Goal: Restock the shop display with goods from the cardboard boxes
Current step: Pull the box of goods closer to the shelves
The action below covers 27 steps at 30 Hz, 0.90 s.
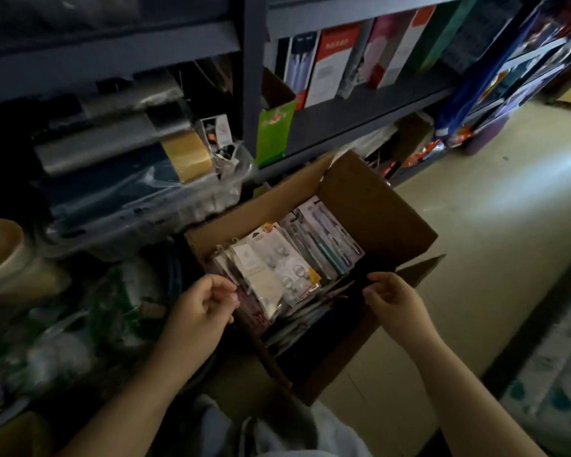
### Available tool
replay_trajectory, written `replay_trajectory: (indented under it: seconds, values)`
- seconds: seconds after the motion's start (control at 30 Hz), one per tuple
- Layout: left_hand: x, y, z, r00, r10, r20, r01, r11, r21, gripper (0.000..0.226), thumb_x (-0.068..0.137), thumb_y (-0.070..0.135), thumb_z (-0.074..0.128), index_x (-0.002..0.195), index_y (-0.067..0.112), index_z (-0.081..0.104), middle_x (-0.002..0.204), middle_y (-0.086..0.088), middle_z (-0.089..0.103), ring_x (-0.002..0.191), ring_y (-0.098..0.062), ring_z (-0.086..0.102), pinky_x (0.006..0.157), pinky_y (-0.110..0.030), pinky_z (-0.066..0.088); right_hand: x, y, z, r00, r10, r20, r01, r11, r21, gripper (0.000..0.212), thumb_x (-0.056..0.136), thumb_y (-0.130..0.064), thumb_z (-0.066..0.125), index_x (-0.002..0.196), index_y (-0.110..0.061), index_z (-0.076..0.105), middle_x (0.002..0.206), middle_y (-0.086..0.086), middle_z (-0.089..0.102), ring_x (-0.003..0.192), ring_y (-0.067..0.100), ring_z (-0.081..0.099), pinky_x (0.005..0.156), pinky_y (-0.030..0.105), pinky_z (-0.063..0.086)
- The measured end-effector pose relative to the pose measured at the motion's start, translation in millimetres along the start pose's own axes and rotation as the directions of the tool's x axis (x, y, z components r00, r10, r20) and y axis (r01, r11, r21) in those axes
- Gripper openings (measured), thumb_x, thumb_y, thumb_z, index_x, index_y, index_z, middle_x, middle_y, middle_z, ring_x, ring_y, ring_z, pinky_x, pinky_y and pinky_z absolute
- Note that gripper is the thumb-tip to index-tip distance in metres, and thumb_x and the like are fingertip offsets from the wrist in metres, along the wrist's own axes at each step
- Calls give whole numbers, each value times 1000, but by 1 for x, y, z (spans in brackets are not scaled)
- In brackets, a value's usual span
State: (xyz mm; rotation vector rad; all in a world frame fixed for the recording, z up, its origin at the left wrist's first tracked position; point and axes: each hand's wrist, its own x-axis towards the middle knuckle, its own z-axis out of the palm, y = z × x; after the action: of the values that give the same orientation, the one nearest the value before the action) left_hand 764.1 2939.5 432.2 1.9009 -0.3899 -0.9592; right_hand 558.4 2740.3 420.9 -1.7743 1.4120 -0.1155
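Overhead, dark metal shelving [360, 113] carries upright product boxes [337, 61]; below, the open cardboard box [376, 206] sits on the floor, packed with carded goods [277, 265]. Left hand [201, 308], fingers curled, touches the packets' near edge; right hand [393, 298] hovers loosely curled at the box rim, holding nothing

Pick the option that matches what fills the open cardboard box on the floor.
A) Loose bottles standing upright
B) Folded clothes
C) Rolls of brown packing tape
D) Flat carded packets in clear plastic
D: the cardboard box holds stacked flat packets on printed backing cards under clear plastic, lying in overlapping rows, with the left hand at their near edge.
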Motion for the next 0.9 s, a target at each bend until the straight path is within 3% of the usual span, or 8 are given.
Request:
replay_trajectory:
  seconds: [0.27,0.5,0.57,0.63,0.7,0.73,0.83,0.9]
  values:
    - [43,1,106,989,-129,-74,128,992,-20,14,91,11,59,84,23,58,82,-6,63,75,-24,63,77,-44,52,102,30,-46,968,0,250,49,981,-188,26,94,-25,59,120,-23,56,96,-8,63,85,6,61,62,15,45]
    - [47,-16,146,960,-179,-213,189,981,29,20,90,9,60,78,25,57,75,-4,61,73,-24,60,76,-39,48,161,33,-52,894,-52,445,220,917,-334,27,95,-26,56,122,-22,55,102,-7,64,84,3,58,61,10,39]
    - [41,-18,146,936,-152,-317,178,983,54,19,91,11,59,80,27,56,77,-1,62,75,-18,61,68,-30,46,166,30,-57,897,-121,425,278,902,-330,30,94,-23,58,124,-21,55,105,-7,61,88,3,57,68,11,42]
    - [32,-13,141,885,-87,-458,158,980,120,16,91,14,58,83,28,55,82,4,61,77,-12,59,64,-22,41,173,29,-67,922,-238,305,341,872,-351,36,92,-20,61,128,-18,53,114,-3,57,100,10,56,84,23,47]
    - [27,-15,130,800,-6,-600,163,964,208,12,90,12,60,97,21,57,96,-2,60,87,-18,58,71,-27,43,188,29,-79,931,-323,172,365,842,-397,43,91,-21,61,131,-18,48,124,3,51,112,23,54,95,41,49]
    - [27,-21,123,747,18,-665,204,945,254,22,88,10,64,108,14,57,106,-8,56,96,-23,56,78,-33,45,197,28,-84,932,-339,132,362,831,-422,47,90,-22,61,134,-17,46,129,6,48,117,28,50,99,48,47]
    - [33,-45,106,657,-84,-749,386,891,239,52,80,13,73,125,1,49,123,-24,46,114,-34,45,92,-43,40,220,19,-93,930,-348,115,353,768,-535,63,88,-22,65,143,-13,35,142,15,38,131,37,35,110,51,32]
    - [38,-56,101,685,-226,-692,436,889,141,51,81,19,73,123,0,50,117,-22,54,106,-34,53,85,-41,44,230,12,-91,944,-302,135,325,771,-548,70,87,-21,66,146,-12,28,143,19,39,132,38,35,109,52,31]
